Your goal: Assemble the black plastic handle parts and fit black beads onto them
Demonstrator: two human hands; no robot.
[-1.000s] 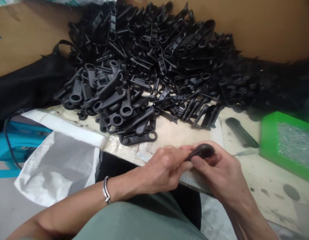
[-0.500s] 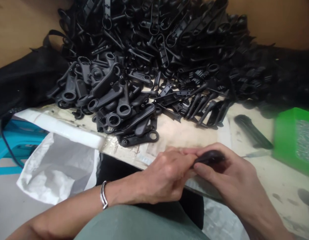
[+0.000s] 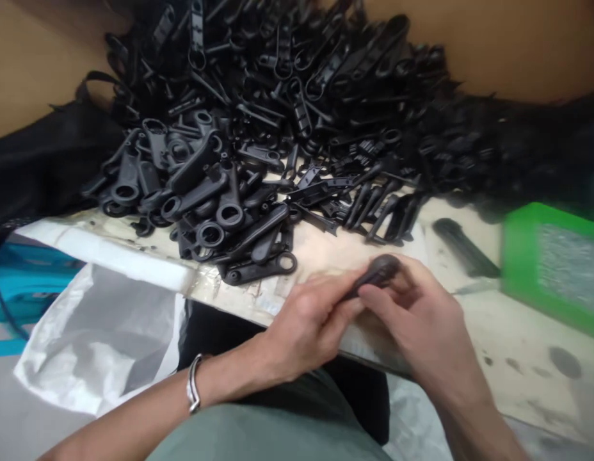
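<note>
My left hand point(image 3: 309, 323) and my right hand point(image 3: 422, 326) meet over the near edge of the worktable point(image 3: 518, 333). Together they pinch one small black plastic part point(image 3: 376, 274), its rounded end sticking up between the fingers of both hands. Fingers of each hand are curled round it. A silver bracelet point(image 3: 194, 384) circles my left wrist. Just beyond the hands lies a large heap of black plastic parts point(image 3: 278, 128), many with ring-shaped ends.
A green tray point(image 3: 551, 275) holding small shiny metal pieces stands at the right. A black tool point(image 3: 465, 246) lies beside it. A white sack point(image 3: 95, 333) hangs open below the table's left edge. Brown cardboard walls point(image 3: 508, 45) back the heap.
Both hands keep hold of the black part and have turned it slightly, its rounded end now tilted higher. The view has drifted a little; the heap has not changed.
</note>
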